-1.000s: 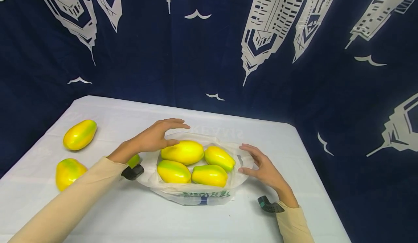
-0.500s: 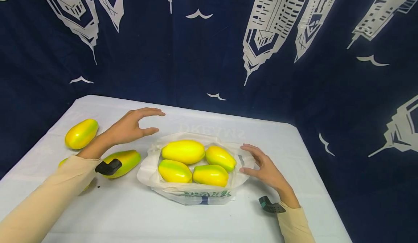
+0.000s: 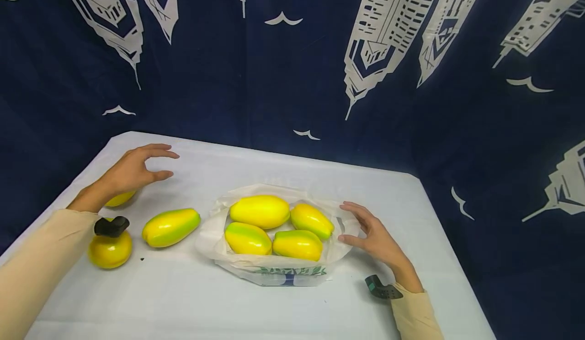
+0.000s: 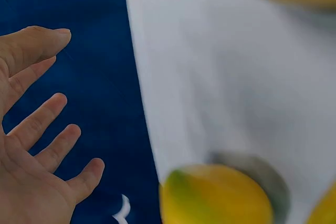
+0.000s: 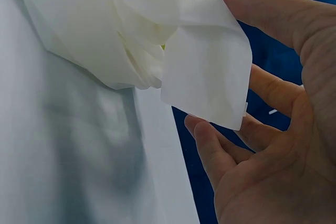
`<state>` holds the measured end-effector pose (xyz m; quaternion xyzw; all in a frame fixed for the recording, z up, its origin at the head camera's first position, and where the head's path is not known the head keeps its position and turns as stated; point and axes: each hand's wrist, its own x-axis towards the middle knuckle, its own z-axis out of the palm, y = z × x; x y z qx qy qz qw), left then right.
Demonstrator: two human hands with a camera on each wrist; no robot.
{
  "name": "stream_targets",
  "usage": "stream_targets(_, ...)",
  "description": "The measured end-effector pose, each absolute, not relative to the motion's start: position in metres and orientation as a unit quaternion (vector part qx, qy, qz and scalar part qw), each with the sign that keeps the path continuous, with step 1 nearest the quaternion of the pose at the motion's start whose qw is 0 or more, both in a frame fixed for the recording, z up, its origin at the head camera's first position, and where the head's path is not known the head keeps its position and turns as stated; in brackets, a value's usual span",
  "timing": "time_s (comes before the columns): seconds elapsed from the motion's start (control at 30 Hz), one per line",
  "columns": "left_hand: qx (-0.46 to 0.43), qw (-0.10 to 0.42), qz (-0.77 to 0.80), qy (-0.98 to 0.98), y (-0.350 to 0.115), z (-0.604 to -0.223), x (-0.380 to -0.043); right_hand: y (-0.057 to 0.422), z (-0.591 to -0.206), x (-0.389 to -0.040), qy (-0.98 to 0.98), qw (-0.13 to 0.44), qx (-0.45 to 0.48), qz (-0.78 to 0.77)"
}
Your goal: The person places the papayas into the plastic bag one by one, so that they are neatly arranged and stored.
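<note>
My left hand (image 3: 132, 172) hovers with fingers spread above the table's left side, holding nothing. Partly hidden beneath it is a yellow-green papaya (image 3: 121, 199). Another papaya (image 3: 109, 252) lies below the wrist, and a third papaya (image 3: 170, 227) sits to its right. A white plastic bag (image 3: 274, 278) stands open mid-table, with several papayas (image 3: 259, 211) inside. At the bag's right rim rests my right hand (image 3: 372, 233), thumb and fingers apart. In the right wrist view, a bag flap (image 5: 207, 72) hangs in front of the fingers and hides the thumb tip.
The table (image 3: 283, 314) has a white cloth. Behind it hangs a dark blue curtain (image 3: 205, 86) with white building prints. A small dark speck (image 3: 142, 259) lies near the left papayas. Black bands (image 3: 383, 288) sit at both wrists.
My left hand has moved left from above the bag to over the far-left papaya. One papaya that the arm covered before now shows fully beside the bag. The right hand has stayed put.
</note>
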<state>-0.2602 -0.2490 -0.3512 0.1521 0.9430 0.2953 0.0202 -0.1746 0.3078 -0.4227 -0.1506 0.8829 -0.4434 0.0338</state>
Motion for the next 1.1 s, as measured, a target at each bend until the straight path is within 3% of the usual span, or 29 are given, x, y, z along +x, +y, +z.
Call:
stream_targets(0.37,0.110,0.045,0.304,0.945,-0.290,-0.365,-0.262,0.310,-0.422,-0.175,0.885,0.030,-0.155,-0.438)
stream_targets(0.8,0.038,0.143,0.326,0.934,-0.337,-0.378,-0.256,0.307,-0.423,-0.175,0.884,0.035,-0.146,-0.442)
stream_targets(1.1,0.038,0.157,0.327,0.931,-0.343,-0.389,-0.256,0.307,-0.425,-0.175,0.886,0.040,-0.138,-0.441)
